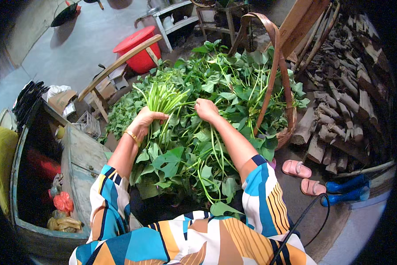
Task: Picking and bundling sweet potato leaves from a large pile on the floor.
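Observation:
A large heap of leafy green vines (172,160) with long pale stems spreads in front of me and over my lap. My left hand (148,118) is closed around a thick bundle of green stems (165,98), their ends pointing up and away from me; a gold bracelet circles that wrist. To the right of the bundle, my right hand (205,109) is closed on a green stem that reaches toward the bundle. Its fingertips are partly hidden. A woven basket (286,132) with a tall arched handle (275,63) stands at the right of the heap, partly covered by leaves.
A red plastic tub (142,56) stands beyond a wooden bar (122,61). Stacked firewood (337,109), pink slippers (296,169) and blue boots (347,195) lie at the right. An open wooden bin (18,185) with plastic bags stands at the left. A black cable (296,225) hangs at the lower right.

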Demonstrator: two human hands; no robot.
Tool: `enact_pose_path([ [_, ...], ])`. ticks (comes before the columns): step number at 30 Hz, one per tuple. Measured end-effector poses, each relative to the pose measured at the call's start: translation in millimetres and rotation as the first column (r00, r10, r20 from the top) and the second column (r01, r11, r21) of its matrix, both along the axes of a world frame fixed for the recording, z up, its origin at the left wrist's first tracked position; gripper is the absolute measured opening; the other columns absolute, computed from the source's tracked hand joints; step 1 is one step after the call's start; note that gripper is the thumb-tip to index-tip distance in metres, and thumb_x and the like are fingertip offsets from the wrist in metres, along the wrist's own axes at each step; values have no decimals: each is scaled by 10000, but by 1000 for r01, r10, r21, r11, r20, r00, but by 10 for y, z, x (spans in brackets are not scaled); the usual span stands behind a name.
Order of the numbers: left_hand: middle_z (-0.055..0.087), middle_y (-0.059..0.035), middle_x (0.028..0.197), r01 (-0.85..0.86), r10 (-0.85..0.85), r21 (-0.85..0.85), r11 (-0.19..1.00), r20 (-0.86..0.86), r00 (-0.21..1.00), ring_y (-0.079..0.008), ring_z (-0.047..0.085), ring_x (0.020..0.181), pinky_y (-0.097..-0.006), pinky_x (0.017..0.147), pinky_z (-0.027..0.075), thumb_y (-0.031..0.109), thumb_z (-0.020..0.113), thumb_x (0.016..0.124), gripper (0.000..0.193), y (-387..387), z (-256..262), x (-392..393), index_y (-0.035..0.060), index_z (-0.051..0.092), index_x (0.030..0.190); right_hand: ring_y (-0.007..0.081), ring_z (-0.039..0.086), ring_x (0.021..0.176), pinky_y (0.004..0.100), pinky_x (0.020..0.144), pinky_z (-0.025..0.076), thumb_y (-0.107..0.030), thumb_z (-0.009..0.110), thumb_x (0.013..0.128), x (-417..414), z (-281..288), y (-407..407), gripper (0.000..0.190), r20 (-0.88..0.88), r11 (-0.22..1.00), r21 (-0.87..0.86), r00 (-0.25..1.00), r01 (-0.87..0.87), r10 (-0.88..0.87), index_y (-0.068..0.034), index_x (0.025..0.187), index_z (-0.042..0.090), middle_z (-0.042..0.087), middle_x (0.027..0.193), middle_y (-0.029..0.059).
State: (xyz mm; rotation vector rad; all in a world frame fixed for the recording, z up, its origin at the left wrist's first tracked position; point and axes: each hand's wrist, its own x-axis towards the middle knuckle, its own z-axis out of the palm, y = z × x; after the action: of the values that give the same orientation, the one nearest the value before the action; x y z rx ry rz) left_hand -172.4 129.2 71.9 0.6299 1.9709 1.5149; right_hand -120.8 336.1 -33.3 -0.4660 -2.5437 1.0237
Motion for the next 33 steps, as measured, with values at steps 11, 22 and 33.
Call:
enact_pose_path([
  [11, 601, -34, 685, 60, -58, -24, 998, 75, 995, -116, 530, 556, -244, 524, 423, 89, 659, 648, 144, -37, -16, -31, 38, 608, 772, 217, 540, 576, 362, 507, 415, -157, 467, 793, 174, -117, 24, 104, -398, 988, -138, 917, -72, 11, -66, 801, 516, 526, 625, 88],
  [22, 595, -52, 715, 26, -34, 53, 998, 155, 987, -132, 528, 575, -243, 535, 418, -3, 634, 636, 179, -47, -35, 50, 11, 590, 809, 46, 333, 413, 190, 323, 255, -43, 457, 784, 77, 134, -542, 127, -287, 43, -957, 958, -287, 14, -86, 854, 554, 548, 704, 5],
  [33, 596, -28, 744, 71, -74, 31, 997, 83, 994, -117, 529, 608, -241, 542, 412, 42, 665, 629, 217, -69, -119, 17, 40, 592, 834, 272, 590, 712, 392, 621, 443, -204, 523, 785, 244, -108, -205, 167, -232, 999, -23, 972, 30, -35, -39, 771, 542, 607, 734, 129],
])
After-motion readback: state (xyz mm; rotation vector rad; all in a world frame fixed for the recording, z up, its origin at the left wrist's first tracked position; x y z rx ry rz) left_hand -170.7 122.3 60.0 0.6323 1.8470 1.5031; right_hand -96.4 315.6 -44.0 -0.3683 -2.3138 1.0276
